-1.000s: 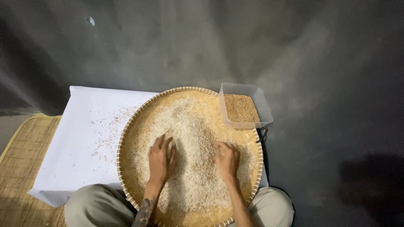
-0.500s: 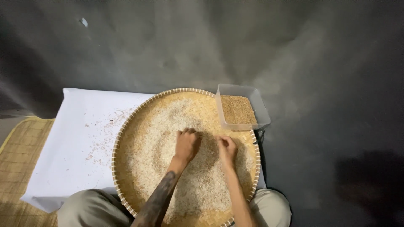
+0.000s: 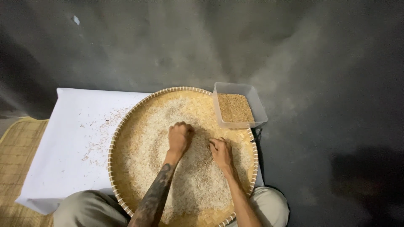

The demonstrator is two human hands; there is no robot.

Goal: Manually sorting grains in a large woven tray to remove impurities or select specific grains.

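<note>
A round woven bamboo tray (image 3: 126,126) rests on my lap, covered with a layer of pale rice (image 3: 198,185). My left hand (image 3: 180,137) is curled into a fist in the rice near the tray's middle; what it holds is hidden. My right hand (image 3: 221,152) lies just to its right, fingers bent and pressed into the grains. A clear plastic tub (image 3: 261,111) with brownish husked grain (image 3: 234,107) sits at the tray's far right rim.
A white cloth (image 3: 71,138) lies to the left under the tray, sprinkled with stray husks (image 3: 99,138). A woven mat (image 3: 19,147) is further left. Dark grey floor (image 3: 328,84) surrounds everything. My knees (image 3: 84,210) show at the bottom.
My left hand has slid forward and to the right through the rice and curled into a fist. My right hand has moved slightly forward. The view has shifted a little.
</note>
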